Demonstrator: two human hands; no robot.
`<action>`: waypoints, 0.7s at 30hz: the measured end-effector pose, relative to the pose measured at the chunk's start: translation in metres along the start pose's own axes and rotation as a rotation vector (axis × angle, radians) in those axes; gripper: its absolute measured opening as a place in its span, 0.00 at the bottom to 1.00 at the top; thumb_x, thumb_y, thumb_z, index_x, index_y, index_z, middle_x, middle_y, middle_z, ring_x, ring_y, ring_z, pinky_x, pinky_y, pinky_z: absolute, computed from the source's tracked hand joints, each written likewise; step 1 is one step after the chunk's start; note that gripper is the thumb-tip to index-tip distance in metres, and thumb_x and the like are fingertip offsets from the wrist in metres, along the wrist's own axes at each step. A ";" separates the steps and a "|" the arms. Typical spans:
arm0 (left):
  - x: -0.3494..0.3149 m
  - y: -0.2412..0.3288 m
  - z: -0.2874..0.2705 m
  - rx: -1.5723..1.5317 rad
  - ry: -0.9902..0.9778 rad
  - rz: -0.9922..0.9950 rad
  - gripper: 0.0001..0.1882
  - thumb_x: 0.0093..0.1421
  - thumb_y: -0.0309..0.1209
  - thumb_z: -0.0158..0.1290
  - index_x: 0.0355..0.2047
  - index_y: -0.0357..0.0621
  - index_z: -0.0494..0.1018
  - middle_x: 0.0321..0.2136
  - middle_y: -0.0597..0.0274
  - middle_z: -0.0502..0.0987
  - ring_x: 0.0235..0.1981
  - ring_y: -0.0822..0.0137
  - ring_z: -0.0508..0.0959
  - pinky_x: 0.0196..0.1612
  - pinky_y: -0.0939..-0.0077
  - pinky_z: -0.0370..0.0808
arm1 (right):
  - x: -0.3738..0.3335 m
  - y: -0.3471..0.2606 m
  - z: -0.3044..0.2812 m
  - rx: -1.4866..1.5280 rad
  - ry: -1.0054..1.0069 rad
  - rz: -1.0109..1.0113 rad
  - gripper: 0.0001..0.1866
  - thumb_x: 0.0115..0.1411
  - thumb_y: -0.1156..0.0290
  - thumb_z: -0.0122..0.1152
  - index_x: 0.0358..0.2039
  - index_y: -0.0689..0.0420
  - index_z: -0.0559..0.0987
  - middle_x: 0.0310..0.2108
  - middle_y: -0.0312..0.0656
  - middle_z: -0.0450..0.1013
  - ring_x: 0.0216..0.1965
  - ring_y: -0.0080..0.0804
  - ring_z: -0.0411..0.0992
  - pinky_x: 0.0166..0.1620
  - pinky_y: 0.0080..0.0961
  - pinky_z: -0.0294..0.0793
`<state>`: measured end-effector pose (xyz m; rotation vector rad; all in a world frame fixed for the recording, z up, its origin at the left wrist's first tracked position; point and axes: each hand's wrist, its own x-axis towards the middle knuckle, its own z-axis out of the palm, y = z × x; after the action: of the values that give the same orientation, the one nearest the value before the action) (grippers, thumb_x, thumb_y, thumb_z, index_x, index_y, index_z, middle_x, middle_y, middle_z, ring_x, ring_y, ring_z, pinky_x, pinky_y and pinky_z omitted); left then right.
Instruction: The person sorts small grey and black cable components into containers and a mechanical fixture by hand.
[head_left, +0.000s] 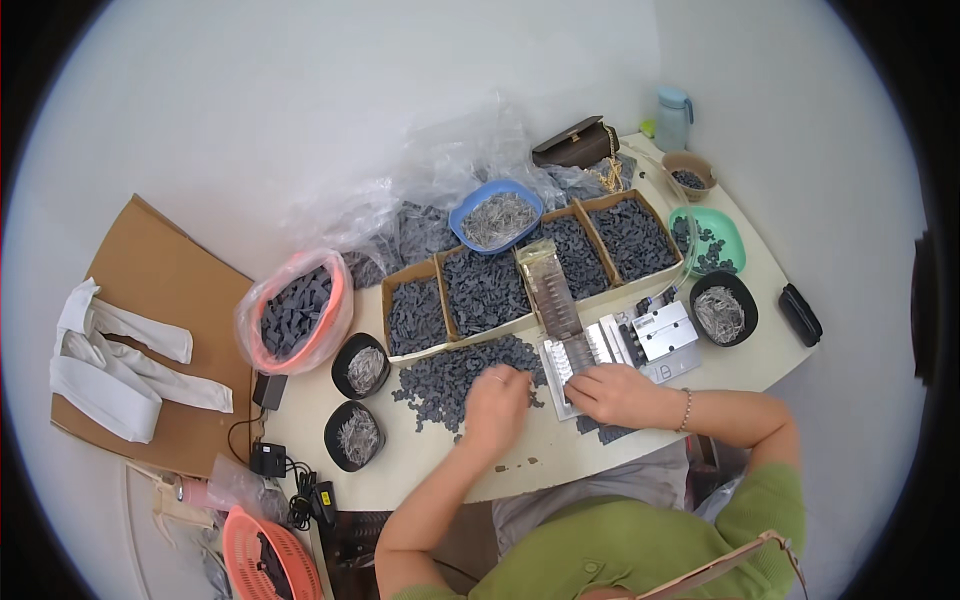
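My left hand is at the right part of a loose pile of small dark grey pieces. Its fingers are curled together, and whatever is between them is too small to make out. Against the near side of a silver metal fixture rests my right hand, fingers bent and pressed together; what its fingertips grip is hidden. A clear ribbed plastic strip slopes from the fixture toward the divided box. On the fixture's right side sits a silver block with a hose.
A divided cardboard box holds grey pieces. A blue tray of thin metal pins stands on it. Black bowls flank the work, left and right. Farther out are a green tray, a pink basket and a black case.
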<state>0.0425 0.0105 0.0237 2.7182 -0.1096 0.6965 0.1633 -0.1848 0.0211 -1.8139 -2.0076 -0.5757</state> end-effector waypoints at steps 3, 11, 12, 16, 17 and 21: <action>0.011 -0.024 -0.003 -0.024 0.059 -0.099 0.05 0.49 0.21 0.58 0.29 0.40 0.77 0.28 0.58 0.73 0.33 0.55 0.73 0.37 0.64 0.71 | -0.002 0.000 0.001 -0.031 0.015 -0.028 0.13 0.43 0.72 0.57 0.31 0.63 0.75 0.28 0.38 0.69 0.31 0.30 0.71 0.31 0.24 0.73; 0.016 -0.039 0.001 -0.111 0.022 -0.172 0.05 0.48 0.24 0.60 0.28 0.40 0.77 0.29 0.58 0.74 0.36 0.54 0.73 0.40 0.64 0.70 | 0.007 0.003 -0.002 -0.092 -0.209 -0.079 0.12 0.45 0.71 0.57 0.31 0.62 0.76 0.28 0.39 0.72 0.32 0.31 0.73 0.33 0.23 0.74; 0.016 -0.042 0.000 -0.144 0.046 -0.209 0.05 0.48 0.24 0.60 0.28 0.40 0.77 0.29 0.58 0.74 0.36 0.54 0.73 0.40 0.64 0.70 | 0.010 0.004 -0.005 -0.043 -0.274 -0.037 0.09 0.45 0.71 0.56 0.29 0.60 0.76 0.26 0.39 0.72 0.32 0.31 0.73 0.32 0.24 0.73; 0.017 -0.039 -0.002 -0.172 0.027 -0.179 0.05 0.48 0.25 0.59 0.28 0.41 0.77 0.30 0.58 0.74 0.36 0.55 0.73 0.40 0.64 0.70 | 0.039 0.027 0.003 0.087 -0.219 0.091 0.04 0.47 0.71 0.55 0.23 0.56 0.76 0.24 0.37 0.74 0.33 0.32 0.73 0.34 0.27 0.71; 0.016 -0.035 0.000 -0.130 0.006 -0.133 0.07 0.47 0.25 0.60 0.29 0.42 0.78 0.29 0.59 0.74 0.36 0.55 0.73 0.39 0.64 0.69 | 0.048 0.033 0.015 0.106 -0.125 0.105 0.04 0.48 0.71 0.55 0.23 0.56 0.76 0.24 0.37 0.75 0.34 0.32 0.73 0.36 0.28 0.71; 0.016 -0.019 0.012 0.053 -0.050 -0.014 0.08 0.45 0.26 0.61 0.28 0.43 0.78 0.30 0.61 0.74 0.35 0.57 0.72 0.37 0.64 0.67 | 0.069 0.041 0.043 0.087 -0.194 0.110 0.04 0.50 0.70 0.55 0.23 0.54 0.77 0.25 0.36 0.76 0.35 0.33 0.73 0.42 0.33 0.70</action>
<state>0.0649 0.0242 0.0160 2.7845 -0.0844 0.6366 0.1973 -0.1001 0.0229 -1.9782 -2.0034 -0.2849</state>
